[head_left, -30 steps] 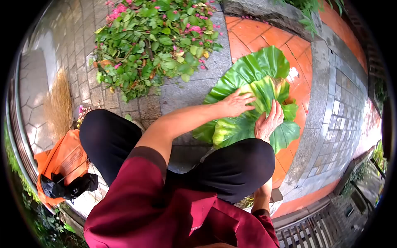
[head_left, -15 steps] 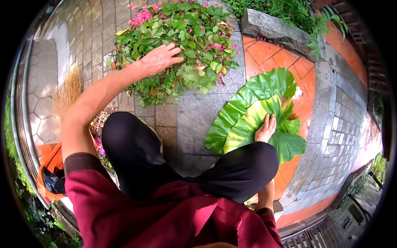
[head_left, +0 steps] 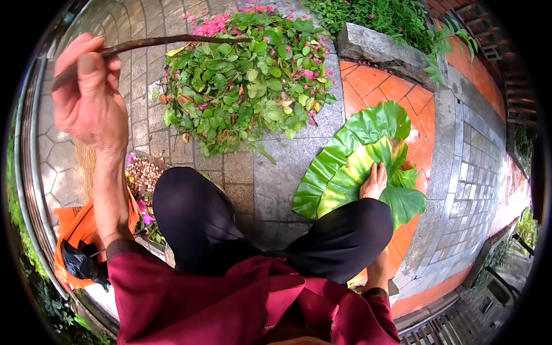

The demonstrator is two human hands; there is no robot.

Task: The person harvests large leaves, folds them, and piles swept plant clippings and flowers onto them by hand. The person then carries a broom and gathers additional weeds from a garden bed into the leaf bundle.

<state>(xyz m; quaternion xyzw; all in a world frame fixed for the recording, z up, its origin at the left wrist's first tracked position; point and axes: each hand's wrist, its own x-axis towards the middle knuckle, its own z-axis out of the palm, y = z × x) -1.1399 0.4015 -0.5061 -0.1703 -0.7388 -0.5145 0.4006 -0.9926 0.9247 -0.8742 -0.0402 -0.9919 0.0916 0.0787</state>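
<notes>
- No legible text, labels, brands, numbers or signs.
- Orange bag (head_left: 76,228), lower left: faint dark marks (head_left: 76,211) near its upper edge, too small and blurred to read.

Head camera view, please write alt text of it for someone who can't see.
A person's left hand holds up a thin, dark stick while the right hand rests on large, overlapping green and yellow leaves. Ahead on the paving lies a leafy green heap with pink flowers; an orange bag sits at left.
</notes>
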